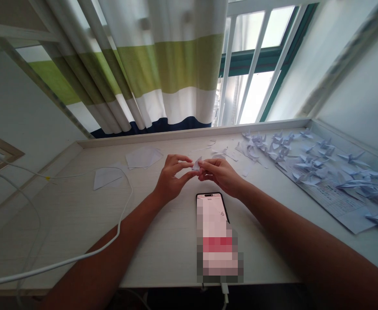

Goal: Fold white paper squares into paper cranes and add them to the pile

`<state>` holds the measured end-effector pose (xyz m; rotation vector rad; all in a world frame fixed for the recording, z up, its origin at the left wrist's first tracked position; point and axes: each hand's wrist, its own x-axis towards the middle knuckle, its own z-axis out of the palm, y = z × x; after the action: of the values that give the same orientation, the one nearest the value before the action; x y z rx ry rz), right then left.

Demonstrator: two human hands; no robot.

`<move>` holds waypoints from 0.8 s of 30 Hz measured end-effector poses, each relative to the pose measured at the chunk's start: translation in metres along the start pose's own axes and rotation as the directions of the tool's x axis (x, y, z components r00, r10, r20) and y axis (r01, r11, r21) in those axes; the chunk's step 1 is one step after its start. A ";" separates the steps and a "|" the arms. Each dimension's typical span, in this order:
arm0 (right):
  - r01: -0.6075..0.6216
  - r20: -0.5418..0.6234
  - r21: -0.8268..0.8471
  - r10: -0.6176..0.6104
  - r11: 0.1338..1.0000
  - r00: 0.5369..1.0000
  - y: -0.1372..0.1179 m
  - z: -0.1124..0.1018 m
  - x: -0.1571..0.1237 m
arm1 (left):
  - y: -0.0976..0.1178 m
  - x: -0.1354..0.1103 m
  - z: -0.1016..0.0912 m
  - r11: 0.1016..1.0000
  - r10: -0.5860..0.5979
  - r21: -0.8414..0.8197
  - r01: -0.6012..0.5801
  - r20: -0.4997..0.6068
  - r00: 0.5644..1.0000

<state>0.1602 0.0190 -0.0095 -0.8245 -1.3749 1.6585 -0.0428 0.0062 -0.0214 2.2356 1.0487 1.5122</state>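
Observation:
A small piece of folded white paper [196, 165] is held up between my two hands, above the table and just beyond the phone. My right hand [222, 173] pinches its right side between thumb and fingers. From the other side, my left hand [173, 177] grips the paper's left and lower edge with thumb and forefinger. Its exact folds are too small to make out, and the right fingers partly cover it. Directly below my hands lies a phone [212, 215] with a lit screen, its lower part pixelated.
Many folded paper cranes [314, 165] cover the right side on a printed sheet [329, 204]. Paper scraps [221, 151] lie behind my hands. Stacked paper pieces [143, 157] and another sheet [108, 177] are at left. A white cable [124, 211] crosses my left forearm.

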 end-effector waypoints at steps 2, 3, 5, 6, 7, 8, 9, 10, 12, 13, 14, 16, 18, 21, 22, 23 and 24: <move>0.063 -0.097 -0.145 -0.077 0.987 0.992 0.001 0.002 -0.001 | 0.000 0.000 0.001 0.996 -0.055 -0.072 0.055 0.010 0.998; 0.104 -0.147 -0.227 -0.140 0.968 0.979 0.001 0.004 -0.001 | 0.000 0.000 0.002 0.989 -0.097 -0.114 0.097 0.007 0.995; 0.184 -0.214 -0.373 -0.277 0.909 0.937 0.000 0.007 -0.003 | 0.002 0.000 0.004 0.956 -0.221 -0.198 0.217 0.002 0.975; 0.218 -0.214 -0.427 -0.333 0.878 0.918 -0.001 0.008 -0.004 | 0.003 0.000 0.005 0.926 -0.296 -0.244 0.289 0.008 0.955; 0.252 -0.195 -0.463 -0.376 0.850 0.906 -0.002 0.009 -0.004 | 0.004 0.000 0.006 0.883 -0.374 -0.298 0.363 0.019 0.927; 0.284 -0.164 -0.480 -0.403 0.830 0.901 -0.003 0.011 -0.005 | 0.005 0.000 0.007 0.829 -0.447 -0.358 0.429 0.035 0.894; 0.312 -0.130 -0.478 -0.417 0.821 0.900 -0.003 0.012 -0.006 | 0.007 0.000 0.008 0.769 -0.507 -0.422 0.479 0.053 0.860; 0.333 -0.102 -0.462 -0.422 0.822 0.901 -0.002 0.013 -0.006 | 0.008 0.001 0.008 0.712 -0.548 -0.484 0.508 0.068 0.834; 0.359 -0.084 -0.418 -0.429 0.835 0.899 0.000 0.014 -0.007 | 0.012 0.002 0.010 0.641 -0.580 -0.572 0.512 0.076 0.811; 0.366 -0.089 -0.401 -0.434 0.840 0.897 0.001 0.015 -0.007 | 0.013 0.003 0.010 0.632 -0.581 -0.590 0.503 0.069 0.811; 0.373 -0.096 -0.392 -0.441 0.841 0.893 0.003 0.015 -0.007 | 0.015 0.004 0.011 0.635 -0.576 -0.594 0.493 0.061 0.815; 0.385 -0.099 -0.390 -0.454 0.837 0.886 0.004 0.016 -0.007 | 0.017 0.005 0.011 0.647 -0.567 -0.591 0.482 0.050 0.822; 0.393 -0.090 -0.393 -0.460 0.832 0.883 0.004 0.016 -0.007 | 0.019 0.005 0.011 0.646 -0.564 -0.589 0.485 0.060 0.824; 0.393 -0.092 -0.365 -0.453 0.844 0.887 0.001 0.015 -0.007 | 0.020 0.005 0.009 0.623 -0.562 -0.605 0.496 0.095 0.822; 0.390 -0.094 -0.351 -0.447 0.851 0.890 0.000 0.014 -0.007 | 0.020 0.005 0.008 0.607 -0.559 -0.618 0.500 0.116 0.821; 0.388 -0.092 -0.341 -0.441 0.856 0.893 0.000 0.013 -0.006 | 0.020 0.005 0.007 0.590 -0.553 -0.631 0.504 0.139 0.822; 0.387 -0.087 -0.337 -0.438 0.858 0.895 -0.001 0.012 -0.006 | 0.020 0.005 0.006 0.575 -0.544 -0.644 0.505 0.160 0.824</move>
<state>0.1526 0.0080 -0.0066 -0.7507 -1.5903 1.0351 -0.0281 -0.0038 -0.0093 1.2347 0.8748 1.3690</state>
